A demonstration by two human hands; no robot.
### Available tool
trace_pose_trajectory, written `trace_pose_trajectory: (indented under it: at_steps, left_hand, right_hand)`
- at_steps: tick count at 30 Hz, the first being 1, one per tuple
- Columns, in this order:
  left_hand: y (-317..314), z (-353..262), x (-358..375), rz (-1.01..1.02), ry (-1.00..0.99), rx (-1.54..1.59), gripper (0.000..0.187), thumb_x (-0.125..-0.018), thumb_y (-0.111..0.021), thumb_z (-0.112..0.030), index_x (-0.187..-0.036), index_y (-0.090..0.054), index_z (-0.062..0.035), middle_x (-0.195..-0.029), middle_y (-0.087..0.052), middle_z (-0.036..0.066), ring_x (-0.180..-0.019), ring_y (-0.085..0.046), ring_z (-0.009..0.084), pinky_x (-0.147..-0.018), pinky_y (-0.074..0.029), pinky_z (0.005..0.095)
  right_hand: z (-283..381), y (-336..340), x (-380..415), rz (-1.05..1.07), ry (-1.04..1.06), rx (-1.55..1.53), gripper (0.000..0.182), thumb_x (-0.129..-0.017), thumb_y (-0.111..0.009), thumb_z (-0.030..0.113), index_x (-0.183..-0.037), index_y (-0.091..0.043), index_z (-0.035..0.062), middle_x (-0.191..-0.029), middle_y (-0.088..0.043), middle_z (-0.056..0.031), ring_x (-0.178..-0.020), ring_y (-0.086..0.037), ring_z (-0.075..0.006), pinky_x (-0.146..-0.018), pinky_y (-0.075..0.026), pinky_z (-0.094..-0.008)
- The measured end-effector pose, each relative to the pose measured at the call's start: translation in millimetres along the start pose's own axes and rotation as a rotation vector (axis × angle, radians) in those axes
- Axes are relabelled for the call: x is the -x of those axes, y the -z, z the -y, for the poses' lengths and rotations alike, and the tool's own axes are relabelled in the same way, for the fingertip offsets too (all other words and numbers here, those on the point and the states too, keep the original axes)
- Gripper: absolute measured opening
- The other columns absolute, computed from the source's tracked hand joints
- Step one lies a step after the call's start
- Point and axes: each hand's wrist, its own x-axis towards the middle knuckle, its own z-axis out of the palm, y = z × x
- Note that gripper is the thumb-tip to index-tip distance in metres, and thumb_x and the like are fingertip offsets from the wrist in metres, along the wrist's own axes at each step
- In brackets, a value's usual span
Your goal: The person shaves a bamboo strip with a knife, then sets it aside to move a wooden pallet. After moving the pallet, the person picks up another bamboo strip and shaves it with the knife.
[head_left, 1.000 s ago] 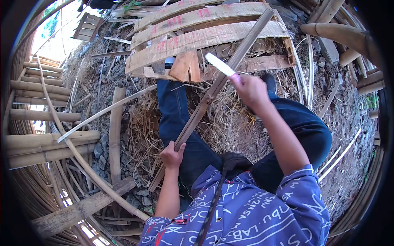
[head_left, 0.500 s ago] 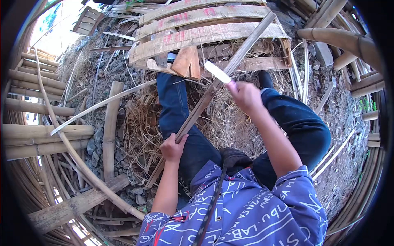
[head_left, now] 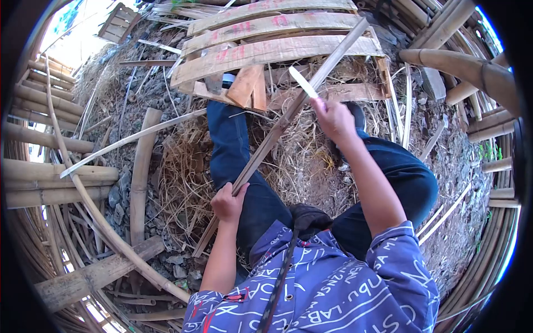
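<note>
A long split bamboo strip [head_left: 277, 129] runs diagonally from beside my left thigh up over a slatted wooden pallet [head_left: 277, 47]. My left hand [head_left: 228, 203] is wrapped round its lower part. In my right hand [head_left: 336, 121] is a knife [head_left: 301, 81] with a pale blade, held by its handle. The blade points up and left, and it lies over or against the upper part of the strip; whether it touches cannot be made out. Two short reddish wood pieces [head_left: 245, 87] rest at the pallet's near edge, by my left foot.
Dry straw [head_left: 186, 166] and stones cover the ground between and beside my legs. Bamboo poles [head_left: 61, 171] are stacked at the left, with a curved pole [head_left: 91, 208] in front. A thick bamboo pole [head_left: 455, 60] juts in at the upper right. A small crate [head_left: 119, 23] stands far left.
The view has shifted slightly. My right hand and the knife have turned, the blade now steeper and a little higher along the strip. My left hand keeps its hold.
</note>
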Motion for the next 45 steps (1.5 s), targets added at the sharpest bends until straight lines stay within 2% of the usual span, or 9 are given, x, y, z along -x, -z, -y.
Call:
trace_pose_trajectory:
  at_steps: [5,10,18,28,36,37,38,40,45]
  left_hand:
    - [8,-4,1,-0.003,-0.012,0.025,0.049,-0.075,-0.072,-0.045,-0.061,-0.045,-0.0068,-0.054,-0.052,0.015,-0.052,-0.055,0.036,-0.046,-0.042,0.0435]
    - [16,-5,8,0.035,-0.028,-0.05,0.044,-0.08,-0.068,-0.043,-0.063,-0.046,-0.0086,-0.058,-0.054,0.009,-0.055,-0.059,0.0292,-0.048,-0.045,0.0402]
    - [30,-8,5,0.135,-0.057,-0.024,0.033,-0.084,-0.065,-0.032,-0.068,-0.049,-0.0083,-0.065,-0.055,0.008,-0.062,-0.06,0.0284,-0.053,-0.047,0.0397]
    - [16,3,-3,0.165,-0.123,0.175,0.027,-0.083,-0.066,-0.027,-0.076,-0.055,-0.0033,-0.069,-0.056,0.012,-0.068,-0.059,0.0332,-0.059,-0.047,0.0427]
    - [11,22,2,0.227,-0.1,0.157,0.03,-0.083,-0.067,-0.028,-0.073,-0.053,-0.0032,-0.067,-0.056,0.016,-0.064,-0.057,0.0371,-0.055,-0.045,0.0448]
    - [11,24,4,0.208,-0.099,0.167,0.031,-0.082,-0.068,-0.029,-0.073,-0.052,-0.0035,-0.066,-0.056,0.017,-0.062,-0.057,0.038,-0.054,-0.044,0.0454]
    - [12,26,5,0.212,-0.091,0.159,0.031,-0.082,-0.068,-0.029,-0.073,-0.052,-0.0035,-0.066,-0.056,0.017,-0.062,-0.057,0.038,-0.054,-0.044,0.0454]
    - [9,28,4,0.207,-0.098,0.177,0.032,-0.081,-0.069,-0.03,-0.073,-0.051,-0.0039,-0.063,-0.054,0.017,-0.061,-0.056,0.0388,-0.053,-0.043,0.0459]
    - [11,26,4,0.235,-0.073,0.161,0.033,-0.081,-0.069,-0.03,-0.072,-0.051,-0.0039,-0.064,-0.054,0.017,-0.062,-0.056,0.0389,-0.053,-0.043,0.0459]
  right_hand:
    - [-12,-28,18,-0.018,-0.022,-0.121,0.065,-0.087,-0.044,0.061,-0.077,-0.067,0.0017,-0.072,-0.064,-0.0231,-0.077,-0.064,-0.0408,-0.072,-0.05,-0.047]
    - [0,-5,24,0.028,0.013,-0.072,0.059,-0.087,-0.046,0.059,-0.079,-0.069,0.0052,-0.072,-0.065,-0.0205,-0.076,-0.064,-0.0389,-0.07,-0.05,-0.0461]
    - [6,-14,9,-0.103,0.277,-0.031,0.049,-0.09,-0.046,0.053,-0.086,-0.068,0.0092,-0.07,-0.065,-0.0183,-0.072,-0.064,-0.0366,-0.065,-0.05,-0.0473]
    - [-7,-11,-2,-0.197,0.083,-0.124,0.053,-0.087,-0.05,0.054,-0.072,-0.068,0.006,-0.067,-0.064,-0.0178,-0.067,-0.064,-0.0359,-0.062,-0.05,-0.0445]
    - [-6,-22,4,0.062,0.325,0.12,0.061,-0.086,-0.043,0.066,-0.072,-0.069,0.012,-0.061,-0.063,-0.0139,-0.061,-0.065,-0.0313,-0.057,-0.051,-0.0426]
    - [-11,-20,-6,-0.021,0.267,0.182,0.061,-0.084,-0.044,0.067,-0.069,-0.069,0.013,-0.059,-0.062,-0.0124,-0.057,-0.065,-0.0296,-0.054,-0.051,-0.041]
    - [-30,-26,-21,-0.201,0.318,0.196,0.06,-0.082,-0.048,0.067,-0.064,-0.066,0.0133,-0.056,-0.061,-0.0112,-0.053,-0.064,-0.0288,-0.05,-0.05,-0.0396]
    - [-41,-8,-32,-0.296,0.431,0.246,0.059,-0.082,-0.051,0.065,-0.059,-0.063,0.0119,-0.055,-0.061,-0.0112,-0.051,-0.063,-0.0296,-0.048,-0.05,-0.0404]
    - [-50,37,-63,-0.327,0.029,0.07,0.059,-0.089,-0.046,0.059,-0.07,-0.068,0.0066,-0.063,-0.063,-0.0165,-0.063,-0.065,-0.035,-0.058,-0.051,-0.0432]
